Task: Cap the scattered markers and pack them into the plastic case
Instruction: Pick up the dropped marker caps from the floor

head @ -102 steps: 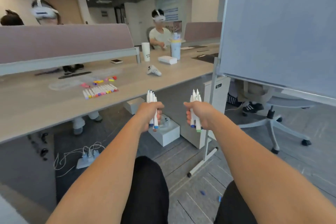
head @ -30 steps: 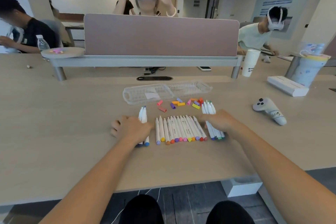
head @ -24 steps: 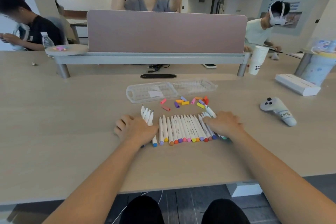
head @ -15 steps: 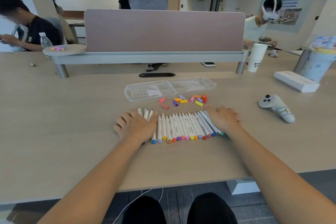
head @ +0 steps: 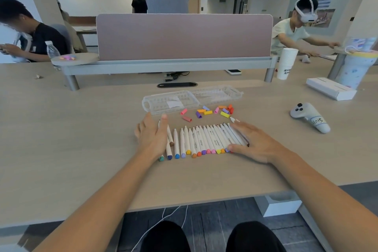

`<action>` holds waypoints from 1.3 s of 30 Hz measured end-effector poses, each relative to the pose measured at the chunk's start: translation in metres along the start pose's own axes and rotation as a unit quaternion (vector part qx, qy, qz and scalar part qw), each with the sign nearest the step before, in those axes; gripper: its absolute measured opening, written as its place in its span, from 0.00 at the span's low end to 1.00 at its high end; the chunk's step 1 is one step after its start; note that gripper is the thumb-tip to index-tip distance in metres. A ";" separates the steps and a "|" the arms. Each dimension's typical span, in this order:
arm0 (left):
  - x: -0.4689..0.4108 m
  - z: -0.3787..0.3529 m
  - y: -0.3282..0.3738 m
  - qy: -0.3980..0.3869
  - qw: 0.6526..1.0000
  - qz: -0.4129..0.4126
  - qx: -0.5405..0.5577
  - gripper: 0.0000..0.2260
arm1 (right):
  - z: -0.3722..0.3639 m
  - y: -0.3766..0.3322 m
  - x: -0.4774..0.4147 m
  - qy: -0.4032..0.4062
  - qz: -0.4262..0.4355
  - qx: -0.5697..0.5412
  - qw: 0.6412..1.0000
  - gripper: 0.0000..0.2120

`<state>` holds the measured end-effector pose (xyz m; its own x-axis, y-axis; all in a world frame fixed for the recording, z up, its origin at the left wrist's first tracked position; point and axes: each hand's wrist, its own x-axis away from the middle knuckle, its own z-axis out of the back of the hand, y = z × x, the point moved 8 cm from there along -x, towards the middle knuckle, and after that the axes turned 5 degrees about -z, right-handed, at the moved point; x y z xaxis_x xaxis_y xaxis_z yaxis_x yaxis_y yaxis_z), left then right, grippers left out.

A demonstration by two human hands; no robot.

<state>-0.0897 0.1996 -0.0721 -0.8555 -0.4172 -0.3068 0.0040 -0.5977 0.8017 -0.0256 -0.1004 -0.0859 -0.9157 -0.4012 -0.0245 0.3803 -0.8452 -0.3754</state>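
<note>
Several uncapped markers (head: 201, 141) rowed on counter (head: 81, 129), long axes toward far edge; left hand (head: 152, 136) flat on row's left end, right hand (head: 255, 145) flat on right end, gripping nothing; caps (head: 208, 111), case (head: 163, 102) just beyond.

Clear ribbed plastic case (head: 184, 100); matt wood-grain table (head: 71, 139).
</note>
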 end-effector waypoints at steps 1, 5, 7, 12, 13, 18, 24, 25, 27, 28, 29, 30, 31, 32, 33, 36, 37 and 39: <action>0.002 0.002 0.004 -0.034 0.999 -0.032 0.012 0.29 | 0.000 0.002 -0.001 0.001 -0.010 0.007 1.000 0.52; 0.026 -0.007 0.012 -0.229 0.943 -0.174 -0.168 0.43 | 0.013 0.002 -0.005 0.052 -0.002 0.005 0.999 0.48; 0.034 -0.016 0.011 -0.276 0.907 -0.204 -0.245 0.53 | 0.015 0.004 -0.009 0.074 0.005 0.003 0.997 0.49; 0.031 -0.016 0.018 -0.238 0.919 -0.209 -0.235 0.47 | 0.018 0.007 -0.009 0.115 0.041 -0.039 0.992 0.49; 0.030 -0.016 0.017 -0.231 0.925 -0.205 -0.223 0.47 | 0.019 0.009 -0.007 0.111 0.048 -0.044 0.992 0.49; 0.022 -0.014 0.010 -0.217 0.942 -0.198 -0.163 0.55 | 0.014 0.016 -0.007 0.060 0.055 -0.022 0.996 0.53; 0.018 -0.010 0.006 -0.195 0.943 -0.226 -0.145 0.53 | 0.023 0.008 -0.002 0.118 0.070 -0.032 0.990 0.47; 0.019 -0.011 0.006 -0.204 0.941 -0.222 -0.154 0.54 | 0.025 0.007 0.000 0.123 0.078 -0.033 0.989 0.45; 0.021 -0.016 0.003 -0.235 0.932 -0.205 -0.187 0.56 | 0.025 0.005 0.003 0.115 0.097 -0.035 0.988 0.45; 0.022 -0.019 0.003 -0.247 0.925 -0.205 -0.202 0.56 | 0.025 0.005 0.004 0.108 0.105 -0.038 0.988 0.46; 0.022 -0.020 0.002 -0.255 0.922 -0.207 -0.207 0.57 | 0.024 0.004 0.003 0.102 0.109 -0.041 0.988 0.47; 0.023 -0.021 0.003 -0.256 0.923 -0.207 -0.200 0.57 | 0.024 0.004 0.002 0.099 0.106 -0.042 0.989 0.47; 0.022 -0.020 0.003 -0.250 0.928 -0.203 -0.187 0.57 | 0.024 0.004 0.000 0.102 0.101 -0.041 0.989 0.47; 0.022 -0.019 0.003 -0.240 0.934 -0.199 -0.176 0.56 | 0.024 0.004 -0.001 0.108 0.098 -0.040 0.988 0.46; 0.022 -0.018 0.004 -0.231 0.938 -0.198 -0.168 0.54 | 0.023 0.005 -0.003 0.114 0.095 -0.039 0.988 0.46; 0.023 -0.015 0.006 -0.209 0.944 -0.202 -0.154 0.50 | 0.024 0.006 -0.005 0.129 0.083 -0.037 0.987 0.45; 0.022 -0.015 0.006 -0.206 0.945 -0.206 -0.151 0.53 | 0.025 0.005 -0.004 0.133 0.085 -0.037 0.987 0.45; 0.021 -0.016 0.005 -0.210 0.942 -0.209 -0.159 0.57 | 0.025 0.002 -0.002 0.131 0.099 -0.043 0.985 0.44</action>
<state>-0.0998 0.1771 -0.0830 -0.9460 0.1670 -0.2778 -0.2802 -0.8524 0.4416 -0.0200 -0.1104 -0.0631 -0.8305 -0.4414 -0.3398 0.5536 -0.7214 -0.4160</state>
